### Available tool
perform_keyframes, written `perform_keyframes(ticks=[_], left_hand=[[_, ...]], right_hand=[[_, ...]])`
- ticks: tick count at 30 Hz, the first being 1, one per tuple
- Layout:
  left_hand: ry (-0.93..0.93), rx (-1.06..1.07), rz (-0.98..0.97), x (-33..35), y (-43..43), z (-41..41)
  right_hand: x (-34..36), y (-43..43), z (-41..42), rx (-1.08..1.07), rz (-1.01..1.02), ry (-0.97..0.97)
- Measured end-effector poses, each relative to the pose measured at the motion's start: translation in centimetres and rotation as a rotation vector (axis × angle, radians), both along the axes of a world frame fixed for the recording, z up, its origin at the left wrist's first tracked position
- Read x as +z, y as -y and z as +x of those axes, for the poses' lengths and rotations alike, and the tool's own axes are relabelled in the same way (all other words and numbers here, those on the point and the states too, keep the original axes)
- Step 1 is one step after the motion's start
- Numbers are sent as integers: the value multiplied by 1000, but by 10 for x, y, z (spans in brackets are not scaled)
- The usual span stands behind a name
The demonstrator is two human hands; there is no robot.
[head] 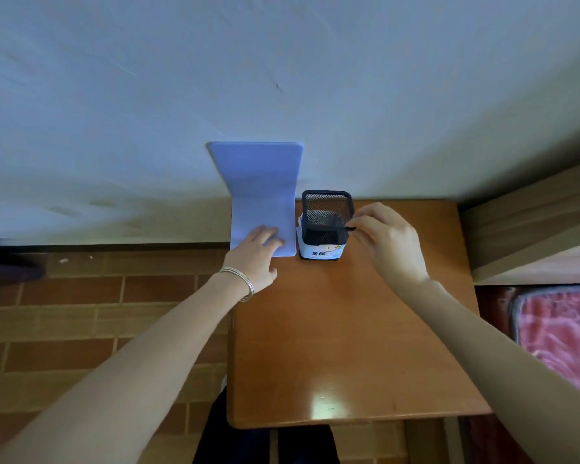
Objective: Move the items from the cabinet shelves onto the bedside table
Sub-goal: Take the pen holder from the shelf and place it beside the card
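The purple folder (262,195) is bent, its top leaning on the wall (282,78), its bottom on the tabletop (349,329). Your left hand (258,259) lies flat and open on it. Just right stands the black mesh cup (327,219); your right hand (389,242) pinches its rim. I cannot tell what is inside.

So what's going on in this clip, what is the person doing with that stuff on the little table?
A person stands over a brown wooden bedside table against a white wall. The left hand lies flat on a bent lilac-blue sheet-like object that rests on the table's back corner and leans up the wall. The right hand pinches the rim of a black wire-mesh pen holder with a white label, standing upright beside it. Both items are already on the table.
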State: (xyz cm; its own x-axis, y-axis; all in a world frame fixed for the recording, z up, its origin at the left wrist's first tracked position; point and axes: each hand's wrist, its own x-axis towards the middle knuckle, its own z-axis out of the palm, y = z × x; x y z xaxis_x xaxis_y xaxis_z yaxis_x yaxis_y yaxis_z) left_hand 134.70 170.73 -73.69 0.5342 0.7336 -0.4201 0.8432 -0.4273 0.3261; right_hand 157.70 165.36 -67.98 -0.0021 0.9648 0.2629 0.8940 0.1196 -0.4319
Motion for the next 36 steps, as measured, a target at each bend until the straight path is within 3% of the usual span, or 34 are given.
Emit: perform_keyframes(ticks=[9, 24, 36], left_hand=[[13, 93, 26, 2, 7, 4], [20, 117, -2, 1, 5, 3], [33, 108, 5, -1, 5, 1]], right_hand=[[-16, -11, -8, -10, 116, 98], [-15, -18, -7, -55, 86, 172], [-14, -22, -16, -98, 28, 115]])
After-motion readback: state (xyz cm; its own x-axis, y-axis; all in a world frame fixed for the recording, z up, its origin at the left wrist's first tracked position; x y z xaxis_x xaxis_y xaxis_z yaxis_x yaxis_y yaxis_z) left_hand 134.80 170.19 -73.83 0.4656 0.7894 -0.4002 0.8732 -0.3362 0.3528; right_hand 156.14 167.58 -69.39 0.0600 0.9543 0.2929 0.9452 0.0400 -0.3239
